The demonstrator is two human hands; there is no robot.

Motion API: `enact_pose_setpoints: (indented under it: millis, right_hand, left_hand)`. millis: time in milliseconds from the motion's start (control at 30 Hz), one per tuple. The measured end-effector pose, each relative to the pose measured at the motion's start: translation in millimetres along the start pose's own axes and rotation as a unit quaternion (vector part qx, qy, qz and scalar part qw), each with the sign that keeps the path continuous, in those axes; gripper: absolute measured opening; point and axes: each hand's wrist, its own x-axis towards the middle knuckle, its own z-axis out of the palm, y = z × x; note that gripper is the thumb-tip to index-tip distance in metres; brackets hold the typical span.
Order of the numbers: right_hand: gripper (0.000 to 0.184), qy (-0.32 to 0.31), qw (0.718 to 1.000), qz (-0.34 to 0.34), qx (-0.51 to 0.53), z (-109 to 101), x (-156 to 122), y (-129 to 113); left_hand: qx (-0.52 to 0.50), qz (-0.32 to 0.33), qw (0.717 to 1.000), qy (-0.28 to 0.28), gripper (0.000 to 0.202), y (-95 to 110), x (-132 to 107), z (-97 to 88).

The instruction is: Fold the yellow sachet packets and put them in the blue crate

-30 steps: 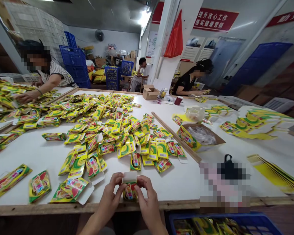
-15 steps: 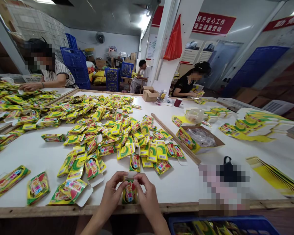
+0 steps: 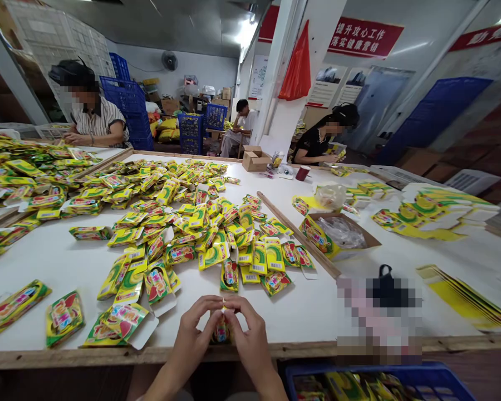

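Note:
Between my two hands, at the table's near edge, a small yellow-green printed box (image 3: 220, 333) stands upright. My left hand (image 3: 198, 326) pinches its top from the left, thumb and fingers closed. From the other side my right hand (image 3: 247, 323) does the same, and the fingertips of both meet over the box's top end. Most of the upper box is hidden behind my fingers. Just beyond lies a loose heap of similar boxes (image 3: 183, 253), several with white flaps open. To the left, a box (image 3: 65, 318) rests apart on the white table (image 3: 183, 312).
A wooden strip (image 3: 296, 234) divides the table. Right of it are an open carton (image 3: 350, 231) with clear plastic, and flat yellow cardboard (image 3: 463, 295). A blue crate (image 3: 290, 376) with boxes sits below the front edge. Co-workers sit at left (image 3: 98, 120) and right (image 3: 317, 142).
My fingers have come together over the box's top, where a pale flap showed before. The co-worker at left has drawn back from the heap and now sits more upright.

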Motion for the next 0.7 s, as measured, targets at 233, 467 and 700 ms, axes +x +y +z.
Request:
enact_pose_setpoints:
  millis: [233, 467, 700]
  right_hand:
    - [0.017, 0.033, 0.998, 0.05, -0.03, -1, 8, -7]
    - [0.018, 0.019, 0.999, 0.038, 0.008, 4, -2, 2]
    - [0.027, 0.104, 0.985, 0.036, -0.135, -67, -18, -5]
  left_hand:
    - [-0.009, -0.062, 0.997, 0.041, 0.019, 5, 6, 6.4]
    - [-0.03, -0.019, 0.999, -0.001, 0.017, -6, -3, 4.5]
    - [0.156, 0.029, 0.986, -0.052, 0.034, -5, 4, -39.1]
